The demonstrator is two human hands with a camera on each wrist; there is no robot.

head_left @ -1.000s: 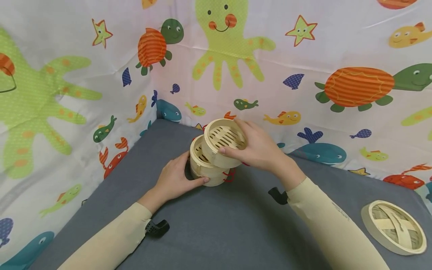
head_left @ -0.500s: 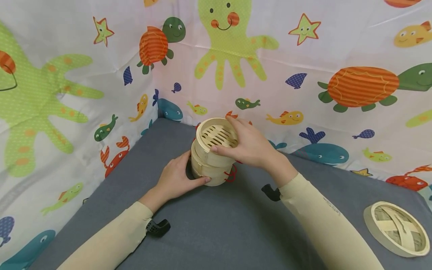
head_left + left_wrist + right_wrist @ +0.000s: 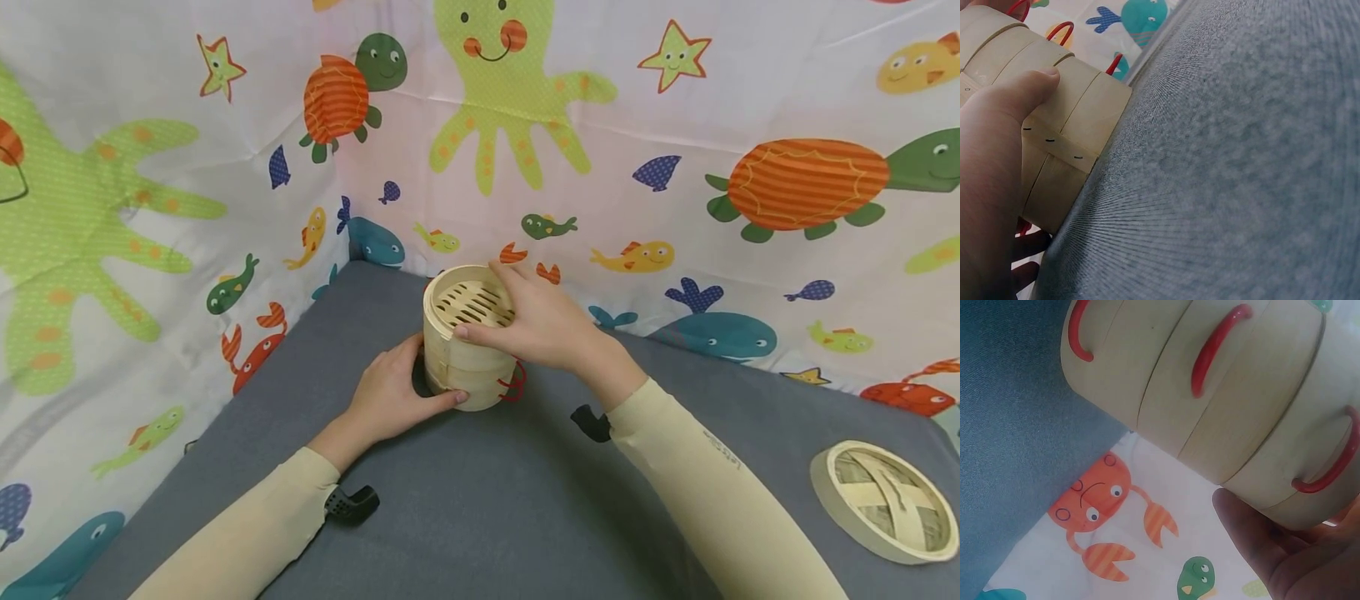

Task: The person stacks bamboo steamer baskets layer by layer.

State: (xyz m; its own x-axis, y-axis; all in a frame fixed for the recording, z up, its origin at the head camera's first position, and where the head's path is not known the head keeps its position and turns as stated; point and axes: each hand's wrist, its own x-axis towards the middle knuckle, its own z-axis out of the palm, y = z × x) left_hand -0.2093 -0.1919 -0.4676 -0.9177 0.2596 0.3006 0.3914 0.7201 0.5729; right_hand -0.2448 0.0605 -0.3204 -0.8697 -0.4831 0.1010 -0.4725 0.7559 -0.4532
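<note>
A round bamboo steamer basket (image 3: pixel 474 354) with a slotted floor tops a stack of similar baskets (image 3: pixel 480 389) on the grey surface. My right hand (image 3: pixel 543 321) grips its right side, thumb on the outside near the rim. Lower down, my left hand (image 3: pixel 386 396) holds the stack from the left. Its thumb presses the bamboo wall (image 3: pixel 1079 94) in the left wrist view, fingers partly hidden behind. Red loops (image 3: pixel 1216 353) stick out from the tiers in the right wrist view, where the tiers sit closely one on another and the right hand (image 3: pixel 1310 559) touches the top one.
A round woven bamboo lid (image 3: pixel 885 502) with a strap handle lies at the far right of the grey surface (image 3: pixel 495 508). Behind and to the left hangs a white curtain (image 3: pixel 390 133) printed with sea animals. Each wrist carries a small black device.
The top basket has moved left and down in my right hand, from tilted and offset over the stack to lined up on it. My left hand has stayed in place.
</note>
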